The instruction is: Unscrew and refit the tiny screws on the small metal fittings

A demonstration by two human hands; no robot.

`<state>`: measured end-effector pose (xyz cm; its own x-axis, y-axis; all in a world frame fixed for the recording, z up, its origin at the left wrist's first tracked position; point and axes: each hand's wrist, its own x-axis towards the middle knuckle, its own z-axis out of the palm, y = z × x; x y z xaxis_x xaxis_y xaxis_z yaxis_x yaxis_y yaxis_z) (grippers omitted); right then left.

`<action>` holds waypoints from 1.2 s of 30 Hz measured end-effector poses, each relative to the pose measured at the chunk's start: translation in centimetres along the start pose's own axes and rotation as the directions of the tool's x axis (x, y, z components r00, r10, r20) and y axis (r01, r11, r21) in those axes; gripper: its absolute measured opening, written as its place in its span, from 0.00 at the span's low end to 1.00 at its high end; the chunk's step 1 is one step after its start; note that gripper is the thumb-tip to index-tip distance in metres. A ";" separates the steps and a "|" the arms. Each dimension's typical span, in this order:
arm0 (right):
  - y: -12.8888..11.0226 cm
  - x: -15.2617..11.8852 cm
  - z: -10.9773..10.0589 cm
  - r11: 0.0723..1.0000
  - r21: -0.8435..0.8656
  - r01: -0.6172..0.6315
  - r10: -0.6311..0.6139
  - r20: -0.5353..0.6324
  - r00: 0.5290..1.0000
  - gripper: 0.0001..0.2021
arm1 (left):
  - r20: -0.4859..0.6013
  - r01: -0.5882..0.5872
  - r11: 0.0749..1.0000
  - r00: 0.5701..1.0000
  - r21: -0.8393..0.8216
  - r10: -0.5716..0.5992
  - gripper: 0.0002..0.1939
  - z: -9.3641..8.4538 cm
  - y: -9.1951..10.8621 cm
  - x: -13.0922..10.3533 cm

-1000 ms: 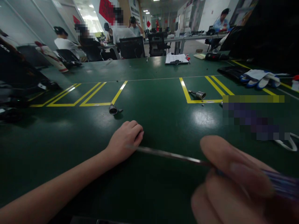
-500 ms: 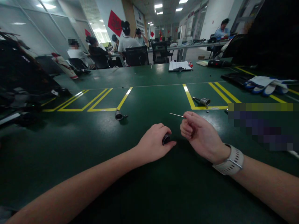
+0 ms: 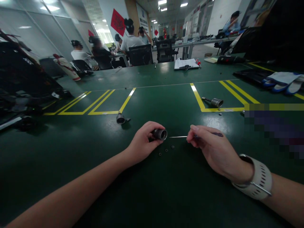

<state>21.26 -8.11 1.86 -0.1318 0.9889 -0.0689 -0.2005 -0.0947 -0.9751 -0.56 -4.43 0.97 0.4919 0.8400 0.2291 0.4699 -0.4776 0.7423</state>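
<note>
My left hand (image 3: 144, 142) is closed round a dark metal cylinder (image 3: 161, 134), whose hollow end faces right. In my right hand (image 3: 213, 145) is a thin metal pick (image 3: 178, 136) with a dark handle showing above the palm; its tip points left and stays a short gap from the cylinder's opening. Three small rings (image 3: 166, 150) lie on the green table (image 3: 133, 196) just below the gap between the hands.
A metal cup-shaped part (image 3: 120, 118) with small pieces beside it lies left of centre. Another (image 3: 216, 102) lies inside yellow tape at right, small nuts near it. A clipboard (image 3: 186, 64), gloves (image 3: 282, 82) and seated people (image 3: 133, 41) are farther back.
The left hand has moved left and turned the cylinder so its opening shows. Small rings now show on the table. The right hand has moved down and right, its pick now level.
</note>
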 end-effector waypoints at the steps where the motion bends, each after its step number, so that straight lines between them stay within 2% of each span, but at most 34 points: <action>1: 0.1 0.1 0.0 1.000 0.008 0.002 -0.002 -0.007 1.000 0.13 | -0.036 -0.006 0.999 0.999 0.035 0.007 0.16 0.0 -0.1 0.0; 6: 0.4 0.2 0.1 1.000 0.004 0.007 -0.007 -0.048 0.999 0.09 | -0.205 0.019 0.982 0.979 0.188 0.020 0.15 0.2 0.1 0.0; 9: 0.4 -0.3 0.0 0.993 -0.095 0.068 -0.072 -0.047 0.996 0.14 | -0.225 0.019 0.992 0.974 0.126 0.010 0.14 0.4 0.1 -0.2; 11: 0.6 -0.6 -0.1 0.976 -0.180 0.124 -0.133 -0.040 0.990 0.18 | -0.202 0.031 1.000 0.979 0.004 -0.029 0.15 0.7 0.1 -0.3; 14: 1.0 -0.8 -0.2 0.946 -0.270 0.179 -0.195 -0.034 0.980 0.21 | -0.135 0.108 0.971 0.981 -0.213 -0.139 0.16 1.2 0.1 -0.5; 18: 1.3 -0.8 -0.2 0.922 -0.339 0.187 -0.201 -0.008 0.979 0.22 | -0.087 0.149 0.912 0.977 -0.383 -0.196 0.18 1.4 0.5 -0.6; 24: 1.1 -0.7 0.0 0.903 -0.401 0.156 -0.166 0.010 0.986 0.22 | -0.050 0.209 0.862 0.964 -0.461 -0.261 0.18 1.2 0.8 -0.4; 28: 0.5 -0.7 0.3 0.850 -0.502 0.158 -0.178 0.007 0.984 0.22 | -0.014 0.249 0.847 0.957 -0.470 -0.289 0.19 1.1 0.8 -0.5; 32: -0.8 -0.9 0.8 0.758 -0.617 0.210 -0.222 0.059 0.973 0.22 | 0.014 0.297 0.805 0.941 -0.513 -0.338 0.19 1.0 1.2 -0.6; 36: -1.1 -1.0 1.2 0.714 -0.646 0.271 -0.274 0.099 0.957 0.21 | 0.052 0.335 0.735 0.924 -0.589 -0.379 0.21 1.1 1.5 -0.8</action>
<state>20.48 -9.13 3.26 -0.1674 0.9606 0.2218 0.4483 0.2745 -0.8507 0.57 -6.07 1.25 0.3146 0.9437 -0.1023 0.0781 0.0817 0.9936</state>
